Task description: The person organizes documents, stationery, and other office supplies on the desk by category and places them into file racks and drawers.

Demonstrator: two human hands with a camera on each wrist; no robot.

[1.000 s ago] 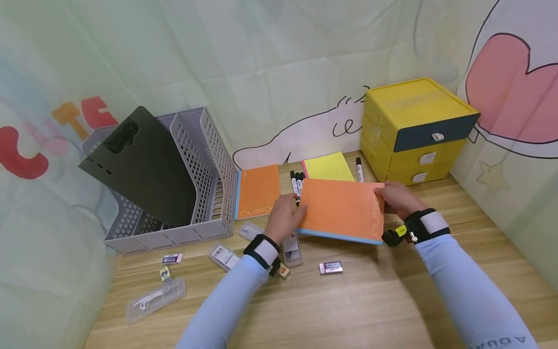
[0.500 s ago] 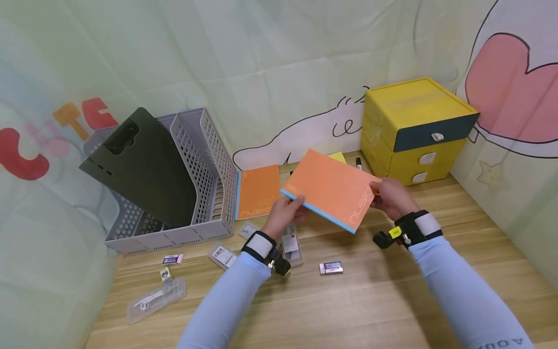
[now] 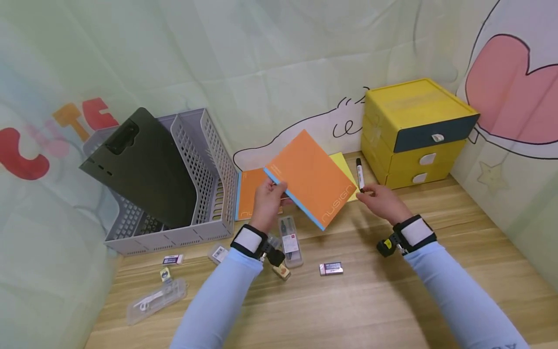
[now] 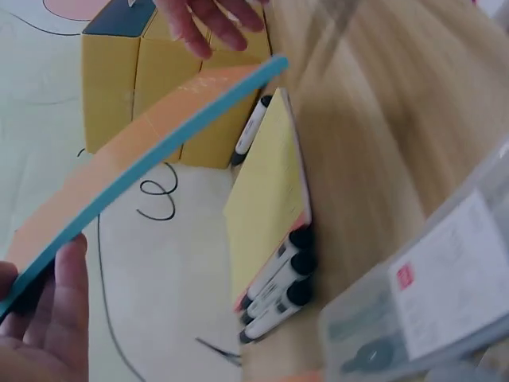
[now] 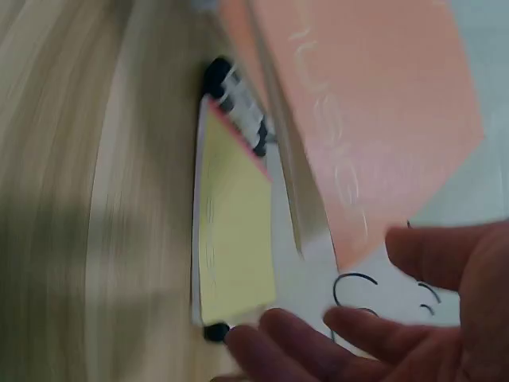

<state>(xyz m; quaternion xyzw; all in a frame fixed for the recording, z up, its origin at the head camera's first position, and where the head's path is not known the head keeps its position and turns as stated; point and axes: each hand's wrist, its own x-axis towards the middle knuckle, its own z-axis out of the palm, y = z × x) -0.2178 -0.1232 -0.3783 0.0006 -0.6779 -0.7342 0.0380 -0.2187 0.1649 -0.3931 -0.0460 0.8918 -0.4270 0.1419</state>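
Note:
My left hand (image 3: 268,206) pinches an orange notebook (image 3: 311,179) by its blue spine, thumb on top, and holds it tilted above the table. Near its right corner is my right hand (image 3: 384,202); in the right wrist view its fingers (image 5: 382,334) are spread, apart from the notebook. Under the held notebook lies a yellow notebook (image 4: 270,191), partly hidden in the head view. Several black-capped markers (image 4: 278,278) lie beside it, and another marker (image 3: 359,174) lies at its far end. A second orange notebook (image 3: 249,186) lies flat, partly behind my left hand.
At left stands a grey file rack (image 3: 170,235) with a black clipboard (image 3: 146,169) leaning in it. A yellow drawer box (image 3: 418,131) stands back right. On the table are a clear pen case (image 3: 290,242), erasers (image 3: 331,268), and a case with scissors (image 3: 157,300).
The orange notebook has turned and shifted left in my left hand. My right hand has let go of its right edge, and the yellow notebook's right side and the marker show again.

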